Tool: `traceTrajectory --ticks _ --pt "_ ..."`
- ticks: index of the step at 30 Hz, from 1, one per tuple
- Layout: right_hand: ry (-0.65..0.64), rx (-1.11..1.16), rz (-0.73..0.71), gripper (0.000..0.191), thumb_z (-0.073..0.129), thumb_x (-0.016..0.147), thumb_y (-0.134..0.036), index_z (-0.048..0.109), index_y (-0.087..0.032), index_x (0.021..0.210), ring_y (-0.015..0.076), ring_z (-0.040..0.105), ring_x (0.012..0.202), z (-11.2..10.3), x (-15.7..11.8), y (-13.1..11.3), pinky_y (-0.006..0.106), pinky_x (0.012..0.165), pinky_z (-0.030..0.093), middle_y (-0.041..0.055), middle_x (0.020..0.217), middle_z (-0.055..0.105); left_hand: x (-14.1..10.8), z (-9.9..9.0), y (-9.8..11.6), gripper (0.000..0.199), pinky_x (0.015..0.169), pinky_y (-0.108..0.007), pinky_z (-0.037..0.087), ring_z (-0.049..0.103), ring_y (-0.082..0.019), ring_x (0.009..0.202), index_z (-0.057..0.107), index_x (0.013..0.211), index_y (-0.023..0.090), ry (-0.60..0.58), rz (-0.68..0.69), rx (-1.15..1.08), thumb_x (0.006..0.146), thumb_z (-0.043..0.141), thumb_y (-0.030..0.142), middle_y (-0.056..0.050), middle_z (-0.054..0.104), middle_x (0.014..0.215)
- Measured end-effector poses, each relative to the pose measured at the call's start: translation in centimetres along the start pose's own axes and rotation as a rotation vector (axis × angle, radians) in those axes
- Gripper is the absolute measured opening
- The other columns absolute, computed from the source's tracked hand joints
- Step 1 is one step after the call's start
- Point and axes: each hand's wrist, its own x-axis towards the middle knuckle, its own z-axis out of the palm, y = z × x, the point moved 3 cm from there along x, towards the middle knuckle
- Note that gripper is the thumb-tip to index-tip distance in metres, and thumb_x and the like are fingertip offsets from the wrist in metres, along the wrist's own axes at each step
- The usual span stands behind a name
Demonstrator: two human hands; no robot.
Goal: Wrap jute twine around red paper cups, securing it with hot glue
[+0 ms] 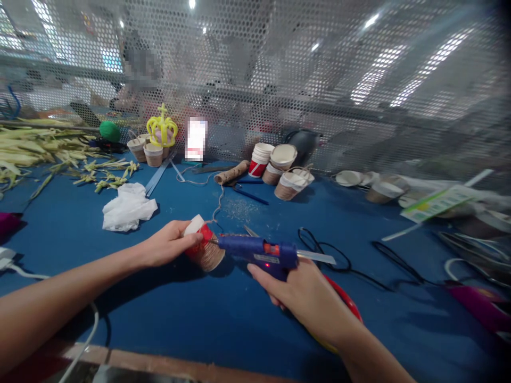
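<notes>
A red and white paper cup (207, 254), partly wound with brown twine, lies tilted in my left hand (172, 242), whose fingers grip its white end. My right hand (293, 287) is wrapped round the handle of a blue glue gun (255, 250) with a clear glue stick out of its back and a small red light on. The gun's nozzle points left and meets the cup's side beside the twine. From the cup, loose twine (219, 205) runs back to a brown roll (232, 173).
Behind stand cups (293, 183), a lit phone (196, 139) and a yellow crown-shaped piece (162, 130). Crumpled white tissue (128, 207) and dry husks (43, 146) lie left. Black cable (339, 260) and more cups (385, 189) are at right. A perforated metal screen (239, 69) rises behind the blue table (167, 319).
</notes>
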Motion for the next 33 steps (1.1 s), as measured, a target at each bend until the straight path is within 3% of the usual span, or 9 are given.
traceTrajectory --ticks 5,25,29,33 --pt "0.017 -0.005 0.007 0.019 0.053 0.073 -0.033 0.05 -0.018 0.063 0.0086 0.042 0.033 -0.1 0.26 0.27 0.021 0.037 0.036 -0.0064 0.037 0.044 -0.04 0.1 0.14 0.03 0.07 -0.028 0.042 0.054 -0.017 0.075 0.057 0.091 0.008 0.006 -0.001 -0.002 0.081 0.044 0.033 -0.009 0.063 0.086" --pt "-0.048 0.021 0.07 0.03 0.052 0.073 -0.034 0.041 -0.02 0.05 0.0077 0.041 0.033 -0.19 0.34 0.04 0.02 0.037 0.037 -0.0056 0.036 0.042 -0.06 0.07 0.04 0.03 0.072 -0.029 0.042 0.055 -0.018 0.078 0.056 0.095 0.008 0.018 0.0 0.005 0.08 0.045 0.032 -0.009 0.063 0.089" --pt "-0.034 -0.04 0.006 0.019 0.051 0.073 -0.032 0.048 -0.019 0.06 0.0091 0.043 0.033 -0.18 0.2 -0.08 0.022 0.037 0.037 -0.0056 0.039 0.044 -0.05 0.2 0.22 0.03 0.069 -0.029 0.042 0.055 -0.017 0.073 0.056 0.091 0.008 0.016 -0.008 -0.023 0.079 0.045 0.034 -0.007 0.063 0.082" --pt "0.021 -0.193 -0.166 0.014 0.049 0.074 -0.028 0.054 -0.019 0.065 0.0119 0.049 0.043 -0.2 -0.04 -0.52 0.025 0.048 0.042 -0.0018 0.049 0.054 -0.02 0.21 0.14 0.029 0.071 -0.029 0.042 0.055 -0.017 0.076 0.057 0.093 0.01 0.005 0.009 -0.06 0.081 0.045 0.033 -0.007 0.063 0.087"
